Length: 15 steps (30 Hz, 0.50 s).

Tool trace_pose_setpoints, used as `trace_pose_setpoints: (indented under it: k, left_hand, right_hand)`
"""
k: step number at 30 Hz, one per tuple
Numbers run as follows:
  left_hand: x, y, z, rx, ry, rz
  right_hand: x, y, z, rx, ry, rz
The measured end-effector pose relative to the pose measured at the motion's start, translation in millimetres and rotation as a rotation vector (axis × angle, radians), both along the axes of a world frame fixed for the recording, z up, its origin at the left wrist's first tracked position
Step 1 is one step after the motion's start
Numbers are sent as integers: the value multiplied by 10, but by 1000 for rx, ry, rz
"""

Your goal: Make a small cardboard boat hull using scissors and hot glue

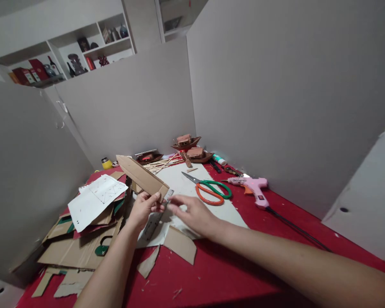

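My left hand [143, 209] is closed around the lower end of a long cardboard piece [143, 175], thumb on top. This piece is brown, tapers to a point at its far end, and is raised at a tilt above the white paper [179, 171]. My right hand [194, 214] is beside its lower corner, with thumb and fingertips drawn together. Whatever is between those fingertips is too small to make out. Beneath the hands lies a ruler [150, 226], partly covered. Scissors [208, 190] with green and orange handles rest on the paper, right of the hands.
A pink glue gun [255, 188] with a black cord lies at right. Stacked cardboard [73, 252] and a drawn sheet [96, 199] fill the left. Cardboard offcuts [181, 246] lie in front. Model boats [197, 154] and thin sticks [163, 163] stand at the back, near grey walls.
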<state>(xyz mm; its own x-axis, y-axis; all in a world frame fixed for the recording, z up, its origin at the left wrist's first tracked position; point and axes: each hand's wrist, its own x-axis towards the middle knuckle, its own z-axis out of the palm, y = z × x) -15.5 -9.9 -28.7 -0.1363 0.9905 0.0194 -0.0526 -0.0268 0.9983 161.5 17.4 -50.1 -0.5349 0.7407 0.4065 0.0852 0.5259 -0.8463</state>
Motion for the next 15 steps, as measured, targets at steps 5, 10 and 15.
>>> trace_pose_setpoints:
  k: [5, 10, 15]
  left_hand:
    - [119, -51, -22, -32, 65, -91]
    - [145, -26, -47, 11, 86, 7]
    - [49, 13, -32, 95, 104, 135]
  right_hand:
    - [-58, 349, 20, -167, 133, -35]
    - [-62, 327, -58, -322, 183, 94]
    - [-30, 305, -93, -425, 162, 206]
